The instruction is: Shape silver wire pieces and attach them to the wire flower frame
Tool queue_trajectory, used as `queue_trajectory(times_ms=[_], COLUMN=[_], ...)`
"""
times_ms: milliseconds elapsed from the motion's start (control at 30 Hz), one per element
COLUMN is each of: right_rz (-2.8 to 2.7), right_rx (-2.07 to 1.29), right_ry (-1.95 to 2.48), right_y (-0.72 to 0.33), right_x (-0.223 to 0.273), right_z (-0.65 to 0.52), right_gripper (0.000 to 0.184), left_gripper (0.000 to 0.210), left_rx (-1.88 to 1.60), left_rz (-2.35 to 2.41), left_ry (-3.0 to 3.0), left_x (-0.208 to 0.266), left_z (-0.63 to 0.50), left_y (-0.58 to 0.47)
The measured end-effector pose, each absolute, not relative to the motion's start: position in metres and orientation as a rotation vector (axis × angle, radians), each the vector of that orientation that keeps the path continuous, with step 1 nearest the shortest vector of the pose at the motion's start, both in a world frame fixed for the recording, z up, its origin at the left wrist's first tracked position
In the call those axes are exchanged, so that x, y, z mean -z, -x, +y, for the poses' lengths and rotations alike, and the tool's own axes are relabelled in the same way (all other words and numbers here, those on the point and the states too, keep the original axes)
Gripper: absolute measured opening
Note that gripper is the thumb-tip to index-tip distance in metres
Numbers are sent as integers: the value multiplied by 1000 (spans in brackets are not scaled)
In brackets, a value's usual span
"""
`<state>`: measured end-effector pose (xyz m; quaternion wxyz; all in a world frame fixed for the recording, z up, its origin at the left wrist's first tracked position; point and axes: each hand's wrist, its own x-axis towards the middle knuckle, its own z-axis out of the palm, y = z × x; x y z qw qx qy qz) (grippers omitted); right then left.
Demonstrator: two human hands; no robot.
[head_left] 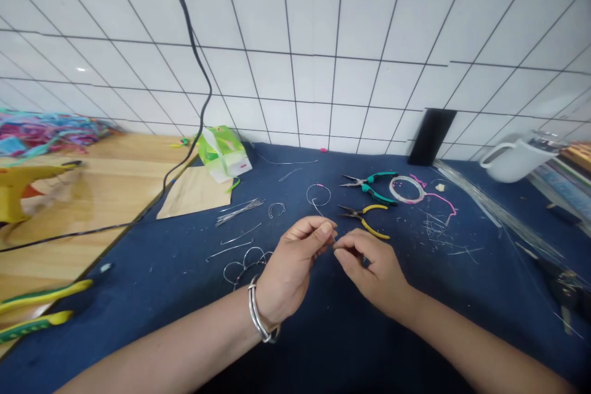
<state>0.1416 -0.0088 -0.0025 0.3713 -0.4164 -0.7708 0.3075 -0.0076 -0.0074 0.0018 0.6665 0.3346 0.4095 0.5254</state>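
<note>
The left hand (295,261), with bangles (258,317) circling its wrist, is pinching a looped wire (319,208) between thumb and index finger. The wire's round loop is showing just beyond this hand, a small pink bit sitting on its far edge. Beside it, the right hand (378,265) is closing thumb and index fingertip on the wire's near end, its other fingers curling under.

At the left, a wooden worktop (117,175) is bearing a tangle of coloured strips (46,131), a yellow glue gun (21,188) and, nearer, a green-and-yellow-handled tool (50,292) reaching onto a dark blue surface (152,314). A black cord (188,21) is running down the white tiled wall (263,24) and across the wood. A tan sheet (194,191) is lying where wood and blue are meeting. On the blue, cut wires (237,212) and a looped wire shape (235,265) are lying left of the hands; teal-handled pliers (369,184), yellow-handled pliers (369,219), a pale coil (391,191) and wire scraps (434,228) are lying to the right. A black block (429,135) is leaning on the wall.

Far left, a green-and-white packet (224,151) is standing near the wall; far right, a white mug (514,163) is standing beyond long wires (503,212). What either is holding cannot be told.
</note>
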Motion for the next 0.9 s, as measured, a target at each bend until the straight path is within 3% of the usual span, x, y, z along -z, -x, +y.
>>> queue_trajectory(times_ms=[167, 333, 900], right_rz=[-1661, -1394, -1193], right_rx=[-1263, -1511, -1689], right_ry=[1204, 1158, 985], right_y=[-137, -136, -135], right_x=[-2, 6, 3], right_z=[-12, -12, -15], right_gripper=[16, 14, 14], left_gripper=[6, 7, 10], left_rx=[-1210, -1201, -1235], left_rz=[927, 897, 1007], left_ry=[-818, -891, -1532], left_x=[-3, -4, -4], left_z=[-9, -10, -11], left_y=[4, 4, 14])
